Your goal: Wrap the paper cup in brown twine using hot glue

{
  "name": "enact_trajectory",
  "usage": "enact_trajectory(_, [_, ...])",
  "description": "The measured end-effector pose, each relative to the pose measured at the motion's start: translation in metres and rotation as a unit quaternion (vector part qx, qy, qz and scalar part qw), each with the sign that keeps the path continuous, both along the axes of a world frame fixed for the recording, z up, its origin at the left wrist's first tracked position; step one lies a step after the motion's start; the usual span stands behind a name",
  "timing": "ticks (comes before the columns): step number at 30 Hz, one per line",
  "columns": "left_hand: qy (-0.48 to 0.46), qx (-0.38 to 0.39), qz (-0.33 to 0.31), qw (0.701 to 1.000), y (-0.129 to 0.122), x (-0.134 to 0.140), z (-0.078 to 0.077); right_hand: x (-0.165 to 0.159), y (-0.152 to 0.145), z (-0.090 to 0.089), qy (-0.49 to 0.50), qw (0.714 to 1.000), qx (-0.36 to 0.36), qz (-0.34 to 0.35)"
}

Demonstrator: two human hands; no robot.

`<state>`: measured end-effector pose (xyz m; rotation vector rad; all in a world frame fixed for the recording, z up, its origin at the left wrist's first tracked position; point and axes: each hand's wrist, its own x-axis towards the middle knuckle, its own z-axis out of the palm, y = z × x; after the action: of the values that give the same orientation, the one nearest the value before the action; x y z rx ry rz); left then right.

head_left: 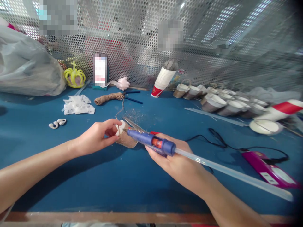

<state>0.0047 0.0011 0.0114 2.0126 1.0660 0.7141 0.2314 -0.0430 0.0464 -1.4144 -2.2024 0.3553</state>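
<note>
My right hand point(174, 157) is closed around a blue hot glue gun point(142, 137), with a long clear glue stick point(232, 170) jutting from its rear. Its nozzle meets the white end of a small paper cup point(126, 138) wrapped in brown twine, lying tilted on its side. At that white end, the fingers of my left hand point(101, 135) grip the cup. From there a strand of twine runs back to a twine bundle point(109, 98). Scissors point(133, 123) lie just behind the cup, partly hidden by the glue gun.
Stacked paper cups point(163, 80) lean near the mesh screen. Several twine-wrapped cups point(214, 102) stand at the back right. A black cord point(217, 142) leads to a purple power strip point(270, 168). White earbuds point(57, 123), crumpled white material point(78, 104) and a phone point(100, 71) are on the left.
</note>
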Motion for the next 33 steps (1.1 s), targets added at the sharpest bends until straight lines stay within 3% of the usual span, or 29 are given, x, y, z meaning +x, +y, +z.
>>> enact_trajectory(4, [0.001,0.001,0.004,1.000,0.000,0.000,0.000,-0.001,-0.001,-0.002,-0.016,0.999,0.000,0.039])
enact_trajectory(8, [0.002,0.006,-0.001,1.000,0.000,0.000,-0.001,0.000,-0.002,-0.002,-0.005,1.000,0.014,0.008])
enact_trajectory(13, [0.011,0.006,-0.005,1.000,-0.001,0.000,0.000,0.001,-0.002,-0.002,-0.002,0.999,-0.013,0.040])
enact_trajectory(18, [0.026,0.032,-0.035,0.999,0.000,-0.002,0.003,0.005,0.005,-0.003,0.021,1.000,0.002,-0.004])
enact_trajectory(33, [0.050,0.055,-0.069,0.995,0.001,-0.005,0.005,0.008,0.007,-0.001,-0.012,1.000,0.016,0.023])
